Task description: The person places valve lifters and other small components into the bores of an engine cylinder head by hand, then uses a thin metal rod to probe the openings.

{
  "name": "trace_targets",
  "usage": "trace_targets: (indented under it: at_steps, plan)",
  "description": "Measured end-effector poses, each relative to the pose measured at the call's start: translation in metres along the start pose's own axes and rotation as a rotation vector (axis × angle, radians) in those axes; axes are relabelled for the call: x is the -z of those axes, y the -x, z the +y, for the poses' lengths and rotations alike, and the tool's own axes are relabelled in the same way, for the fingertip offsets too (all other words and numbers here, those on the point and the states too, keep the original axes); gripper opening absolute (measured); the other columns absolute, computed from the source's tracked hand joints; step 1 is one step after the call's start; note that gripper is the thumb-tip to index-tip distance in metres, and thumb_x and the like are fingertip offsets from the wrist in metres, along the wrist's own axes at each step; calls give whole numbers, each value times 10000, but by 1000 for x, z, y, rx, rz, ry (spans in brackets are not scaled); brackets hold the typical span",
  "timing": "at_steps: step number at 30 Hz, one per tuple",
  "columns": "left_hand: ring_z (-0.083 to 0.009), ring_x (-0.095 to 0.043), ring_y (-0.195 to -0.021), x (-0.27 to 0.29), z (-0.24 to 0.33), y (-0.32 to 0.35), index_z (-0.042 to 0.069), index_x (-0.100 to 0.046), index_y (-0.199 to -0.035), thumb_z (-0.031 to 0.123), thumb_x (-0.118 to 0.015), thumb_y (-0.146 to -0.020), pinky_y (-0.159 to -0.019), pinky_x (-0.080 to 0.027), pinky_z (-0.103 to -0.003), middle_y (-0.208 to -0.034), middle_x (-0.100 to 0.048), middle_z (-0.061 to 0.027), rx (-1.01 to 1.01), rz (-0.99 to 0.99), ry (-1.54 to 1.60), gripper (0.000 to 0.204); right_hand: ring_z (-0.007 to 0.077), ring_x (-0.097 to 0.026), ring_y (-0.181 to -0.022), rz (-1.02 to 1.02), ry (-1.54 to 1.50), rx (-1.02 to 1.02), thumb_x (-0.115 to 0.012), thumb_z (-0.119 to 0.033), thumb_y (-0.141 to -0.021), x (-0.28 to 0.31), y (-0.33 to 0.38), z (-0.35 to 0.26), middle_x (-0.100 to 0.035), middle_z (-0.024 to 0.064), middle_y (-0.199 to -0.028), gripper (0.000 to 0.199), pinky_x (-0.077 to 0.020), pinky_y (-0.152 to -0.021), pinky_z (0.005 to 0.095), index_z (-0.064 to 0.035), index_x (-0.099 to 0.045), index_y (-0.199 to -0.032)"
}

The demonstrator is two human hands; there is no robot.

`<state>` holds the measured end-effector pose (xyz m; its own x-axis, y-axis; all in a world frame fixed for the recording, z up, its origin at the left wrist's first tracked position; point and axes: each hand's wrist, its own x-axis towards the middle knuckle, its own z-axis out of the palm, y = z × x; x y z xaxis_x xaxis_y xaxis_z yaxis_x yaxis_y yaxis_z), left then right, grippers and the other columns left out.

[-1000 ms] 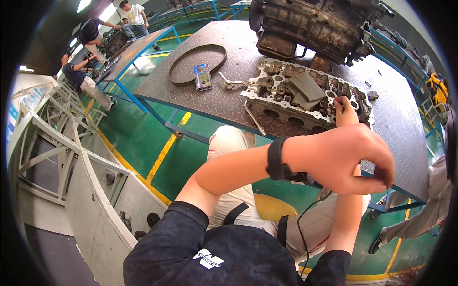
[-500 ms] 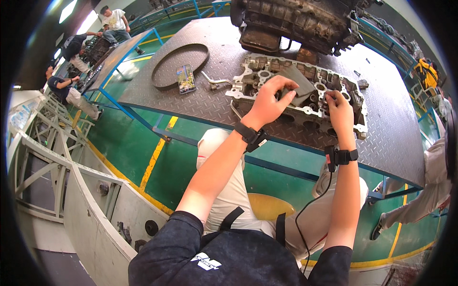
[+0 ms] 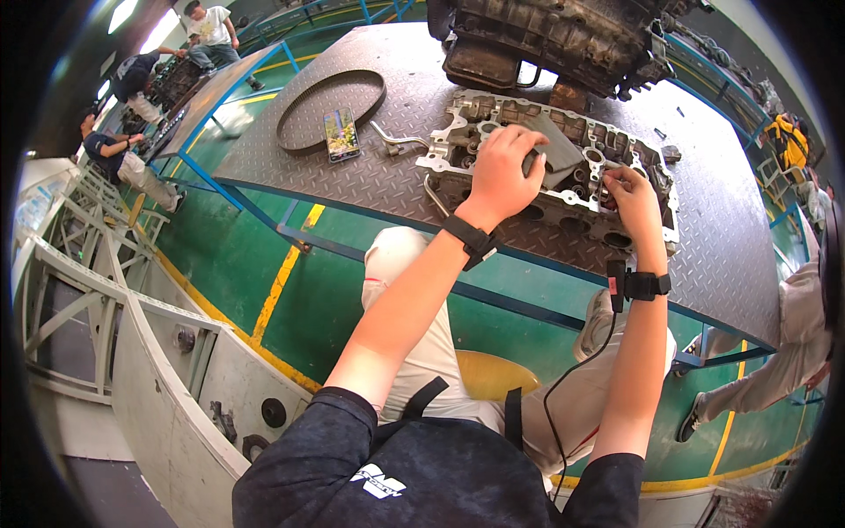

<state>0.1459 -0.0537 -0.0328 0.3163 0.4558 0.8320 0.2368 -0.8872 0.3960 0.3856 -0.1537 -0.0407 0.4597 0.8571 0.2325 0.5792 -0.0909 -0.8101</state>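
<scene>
A metal engine cylinder head lies on the table in front of me. Across its middle rests a dark grey, flat sheet, its material unclear. My left hand curls its fingers and thumb at the sheet's left edge, apparently gripping it; the palm side is hidden. Over the right half of the head, the fingers of my right hand are pinched together down at its openings. Whatever is between those fingertips is too small to make out.
An engine block stands behind the cylinder head. A black belt loop, a phone and a bent metal tool lie left on the patterned steel table. People are at another bench; a person's legs show at right.
My left hand has turned, its fingers now reaching farther over the sheet's edge. My right hand has shifted slightly right and down, still pinched at the head. The view has tilted slightly.
</scene>
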Motion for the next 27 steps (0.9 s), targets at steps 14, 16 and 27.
trace_targets:
  at_steps: [14,16,27]
  plan:
    - [-325,-574,-1136,-16,-18,-3,120,-699,-1121,255,-674,-910,-981,-450,-462,-1119,-642,-100,69,-20,-315,251,234,-681,-720,222,145,125,-685,-284,-964,-9,12,-14,-716,104,-800,235,-509,-687,343,-106,-750,-1103]
    - [-323,-572,-1143,-16,-17,-3,123,-700,-1135,297,-660,-929,-991,-438,-464,-1131,-641,-99,88,-72,-344,273,232,-678,-716,179,116,91,-688,-282,-961,-5,7,-9,-712,101,-795,235,-506,-683,344,-101,-751,-1097]
    - [-316,-587,-1135,-17,-13,-3,122,-732,-1070,340,-651,-938,-958,-443,-457,-1110,-674,-85,88,-115,-378,267,262,-691,-739,181,183,117,-702,-288,-938,-3,15,-13,-717,112,-806,232,-516,-688,358,-121,-764,-1087]
